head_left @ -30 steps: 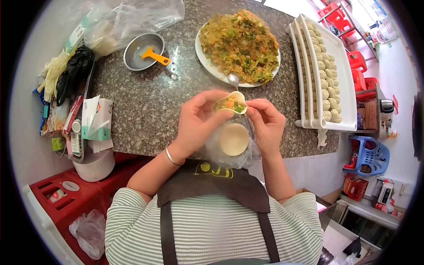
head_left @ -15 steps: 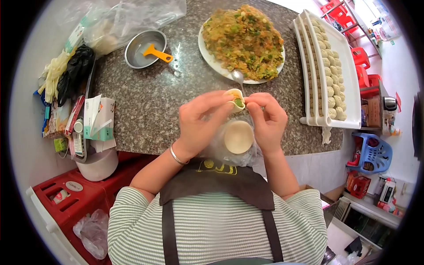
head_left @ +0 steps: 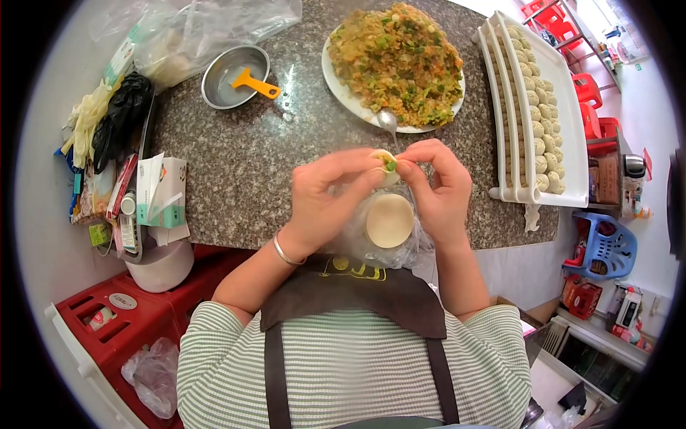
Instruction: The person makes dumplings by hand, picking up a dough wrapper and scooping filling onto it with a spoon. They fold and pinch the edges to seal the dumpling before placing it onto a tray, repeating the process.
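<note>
Dumpling [head_left: 386, 163], half folded, pinched between left hand [head_left: 325, 193] and right hand [head_left: 439, 186], above wrappers [head_left: 389, 220]. Plate of filling [head_left: 400, 61] at twelve o'clock, tray [head_left: 572, 143] at two o'clock.

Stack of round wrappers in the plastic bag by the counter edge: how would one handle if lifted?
The wrapper stack looks thin and pale, so one is likely floppy and light. The dumpling folds between left hand and right hand, suggesting soft, tearable dough, possibly sticking together.

No lettering can be made out: the yellow print on the dark apron [head_left: 350, 270] and the labels on the packets [head_left: 153, 193] are too small and blurred
</note>
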Action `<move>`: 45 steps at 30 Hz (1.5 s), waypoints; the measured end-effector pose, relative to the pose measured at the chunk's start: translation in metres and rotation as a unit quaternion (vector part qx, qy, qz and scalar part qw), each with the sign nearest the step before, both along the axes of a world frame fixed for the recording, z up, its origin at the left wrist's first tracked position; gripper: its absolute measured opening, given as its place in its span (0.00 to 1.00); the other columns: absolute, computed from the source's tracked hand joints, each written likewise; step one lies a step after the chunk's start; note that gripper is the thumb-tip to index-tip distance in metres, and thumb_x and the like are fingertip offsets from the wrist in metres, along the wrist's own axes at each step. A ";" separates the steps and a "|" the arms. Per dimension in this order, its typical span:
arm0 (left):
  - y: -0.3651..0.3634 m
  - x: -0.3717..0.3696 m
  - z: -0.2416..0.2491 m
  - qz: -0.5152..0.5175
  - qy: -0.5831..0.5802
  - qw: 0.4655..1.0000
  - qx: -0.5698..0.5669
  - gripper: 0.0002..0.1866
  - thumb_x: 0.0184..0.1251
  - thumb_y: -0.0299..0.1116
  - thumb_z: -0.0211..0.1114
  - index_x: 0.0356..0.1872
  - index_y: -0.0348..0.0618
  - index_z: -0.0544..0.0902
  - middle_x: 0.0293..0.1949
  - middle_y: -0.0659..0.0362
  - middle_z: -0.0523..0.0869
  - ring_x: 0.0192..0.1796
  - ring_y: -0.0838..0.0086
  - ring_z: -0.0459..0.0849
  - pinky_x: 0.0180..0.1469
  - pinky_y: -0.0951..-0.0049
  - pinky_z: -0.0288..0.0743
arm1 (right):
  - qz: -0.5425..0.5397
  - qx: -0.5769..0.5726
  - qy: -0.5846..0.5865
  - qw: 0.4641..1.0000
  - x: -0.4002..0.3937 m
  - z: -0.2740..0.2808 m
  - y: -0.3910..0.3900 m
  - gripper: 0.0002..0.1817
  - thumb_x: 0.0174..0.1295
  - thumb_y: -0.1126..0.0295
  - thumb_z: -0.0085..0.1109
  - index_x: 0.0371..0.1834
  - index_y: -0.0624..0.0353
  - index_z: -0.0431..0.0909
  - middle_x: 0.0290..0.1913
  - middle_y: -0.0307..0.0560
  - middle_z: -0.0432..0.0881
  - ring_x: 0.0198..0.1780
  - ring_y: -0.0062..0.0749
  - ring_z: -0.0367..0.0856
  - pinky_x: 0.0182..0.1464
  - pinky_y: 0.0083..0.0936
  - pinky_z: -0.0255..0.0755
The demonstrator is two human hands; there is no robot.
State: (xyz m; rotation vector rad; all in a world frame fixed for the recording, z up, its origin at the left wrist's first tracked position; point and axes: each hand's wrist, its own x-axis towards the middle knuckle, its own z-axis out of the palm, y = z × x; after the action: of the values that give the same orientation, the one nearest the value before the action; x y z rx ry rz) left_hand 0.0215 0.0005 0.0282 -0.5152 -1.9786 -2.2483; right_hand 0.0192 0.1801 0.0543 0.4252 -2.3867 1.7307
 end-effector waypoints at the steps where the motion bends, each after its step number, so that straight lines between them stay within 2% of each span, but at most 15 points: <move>1: 0.001 0.001 0.002 0.019 -0.020 1.000 -0.006 0.11 0.60 0.21 0.71 0.44 0.35 0.86 0.47 0.50 0.88 0.47 0.72 0.89 0.49 0.75 0.83 | -0.014 0.019 0.039 0.999 0.000 -0.001 -0.002 0.04 0.63 0.77 0.64 0.38 0.66 0.81 0.39 0.46 0.81 0.42 0.27 0.78 0.47 0.22 0.71; 6: 0.000 0.001 0.003 0.024 -0.036 0.999 -0.013 0.14 0.60 0.20 0.70 0.48 0.35 0.85 0.48 0.50 0.88 0.48 0.71 0.88 0.51 0.74 0.82 | -0.023 0.040 0.063 0.997 0.001 -0.003 -0.002 0.03 0.63 0.78 0.63 0.37 0.66 0.81 0.39 0.46 0.81 0.42 0.27 0.78 0.47 0.22 0.71; 8: 0.003 0.000 0.004 0.004 -0.065 0.994 0.090 0.13 0.60 0.19 0.70 0.47 0.34 0.85 0.50 0.50 0.86 0.51 0.70 0.86 0.54 0.73 0.81 | -0.040 0.009 0.051 0.998 0.001 -0.003 0.001 0.03 0.62 0.78 0.63 0.37 0.66 0.80 0.39 0.46 0.81 0.42 0.27 0.78 0.47 0.22 0.71; 11: -0.005 -0.001 0.000 -0.056 -0.039 0.994 0.083 0.12 0.60 0.18 0.69 0.46 0.34 0.85 0.51 0.50 0.85 0.53 0.69 0.85 0.56 0.72 0.80 | 0.017 -0.029 -0.059 0.998 -0.004 0.009 0.006 0.04 0.61 0.79 0.63 0.37 0.67 0.80 0.39 0.45 0.81 0.42 0.26 0.78 0.47 0.22 0.71; 21: 0.001 0.001 0.015 0.009 -0.091 0.993 0.072 0.11 0.60 0.22 0.71 0.45 0.37 0.86 0.49 0.53 0.88 0.47 0.72 0.88 0.52 0.72 0.82 | -0.020 0.101 0.084 0.991 -0.002 0.012 0.001 0.01 0.60 0.79 0.64 0.34 0.65 0.81 0.35 0.47 0.82 0.40 0.30 0.80 0.45 0.25 0.73; 23: -0.002 0.001 0.023 0.009 -0.050 0.996 -0.067 0.13 0.59 0.23 0.71 0.47 0.39 0.86 0.49 0.53 0.88 0.47 0.71 0.88 0.50 0.73 0.82 | -0.015 0.120 0.095 0.988 -0.001 0.012 0.002 0.02 0.59 0.79 0.64 0.33 0.65 0.81 0.35 0.47 0.82 0.40 0.30 0.80 0.44 0.26 0.73; 24: -0.004 -0.001 0.023 0.008 -0.051 0.996 -0.066 0.13 0.59 0.23 0.71 0.47 0.39 0.86 0.49 0.53 0.88 0.47 0.71 0.88 0.50 0.73 0.82 | -0.018 0.126 0.110 0.986 -0.001 0.011 0.002 0.02 0.59 0.79 0.64 0.33 0.65 0.81 0.35 0.46 0.82 0.39 0.30 0.80 0.44 0.26 0.73; 26: -0.006 -0.008 0.022 0.016 0.137 0.974 -0.180 0.14 0.58 0.24 0.72 0.46 0.40 0.87 0.47 0.52 0.88 0.45 0.68 0.89 0.48 0.73 0.83 | -0.020 0.132 0.126 0.983 -0.001 0.009 0.002 0.02 0.59 0.79 0.64 0.33 0.65 0.80 0.34 0.46 0.82 0.39 0.30 0.79 0.44 0.26 0.73; 27: -0.006 -0.009 0.019 0.016 0.137 0.974 -0.179 0.14 0.58 0.24 0.72 0.46 0.40 0.87 0.47 0.52 0.88 0.45 0.68 0.89 0.48 0.73 0.83 | -0.034 0.095 0.094 0.990 0.000 0.008 0.002 0.03 0.59 0.79 0.64 0.33 0.65 0.80 0.34 0.45 0.81 0.39 0.30 0.79 0.44 0.26 0.72; 29: -0.005 -0.009 0.010 0.002 0.085 0.992 -0.095 0.13 0.56 0.24 0.73 0.43 0.41 0.88 0.46 0.51 0.89 0.44 0.64 0.90 0.46 0.71 0.83 | -0.048 0.058 0.062 0.995 -0.001 0.011 0.004 0.03 0.59 0.79 0.64 0.33 0.65 0.79 0.33 0.45 0.81 0.39 0.30 0.79 0.45 0.26 0.72; 31: -0.004 -0.009 0.013 0.006 0.090 0.991 -0.101 0.11 0.56 0.24 0.73 0.42 0.40 0.88 0.45 0.51 0.89 0.43 0.64 0.90 0.46 0.71 0.83 | 0.010 0.032 -0.026 0.999 -0.004 0.021 0.007 0.04 0.55 0.79 0.64 0.32 0.63 0.79 0.34 0.48 0.81 0.40 0.40 0.80 0.46 0.30 0.72; 35: -0.005 -0.009 0.012 0.004 0.122 0.986 -0.110 0.10 0.57 0.24 0.72 0.42 0.38 0.87 0.45 0.51 0.89 0.44 0.68 0.90 0.46 0.72 0.83 | 0.020 0.065 0.010 0.998 -0.005 0.019 0.005 0.04 0.56 0.78 0.64 0.32 0.63 0.78 0.34 0.48 0.80 0.40 0.40 0.80 0.46 0.30 0.72; 36: -0.003 -0.006 0.013 0.005 0.122 0.986 -0.110 0.10 0.57 0.24 0.72 0.42 0.38 0.87 0.45 0.51 0.89 0.44 0.68 0.90 0.46 0.72 0.83 | 0.013 0.080 0.036 0.996 -0.004 0.016 0.004 0.04 0.58 0.78 0.64 0.32 0.64 0.78 0.35 0.47 0.80 0.39 0.35 0.79 0.44 0.27 0.72; 38: 0.000 0.000 0.019 0.010 -0.043 0.998 -0.042 0.11 0.59 0.23 0.72 0.43 0.37 0.86 0.44 0.52 0.89 0.44 0.72 0.89 0.47 0.74 0.83 | 0.008 0.095 0.063 0.993 -0.003 0.013 0.004 0.04 0.60 0.77 0.64 0.33 0.66 0.78 0.36 0.46 0.80 0.38 0.30 0.78 0.43 0.24 0.72; 45: 0.001 -0.002 0.009 0.001 -0.102 0.992 0.078 0.11 0.58 0.22 0.72 0.43 0.35 0.86 0.44 0.52 0.89 0.47 0.74 0.88 0.49 0.74 0.82 | -0.008 0.081 0.054 0.995 -0.001 0.010 0.006 0.04 0.59 0.77 0.64 0.34 0.65 0.79 0.36 0.45 0.80 0.38 0.30 0.78 0.44 0.24 0.72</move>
State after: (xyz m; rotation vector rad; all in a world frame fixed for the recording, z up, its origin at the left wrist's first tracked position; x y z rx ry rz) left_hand 0.0196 0.0013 0.0376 -0.2758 -1.8644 -2.5164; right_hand 0.0181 0.1857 0.0643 0.5059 -2.4522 1.4733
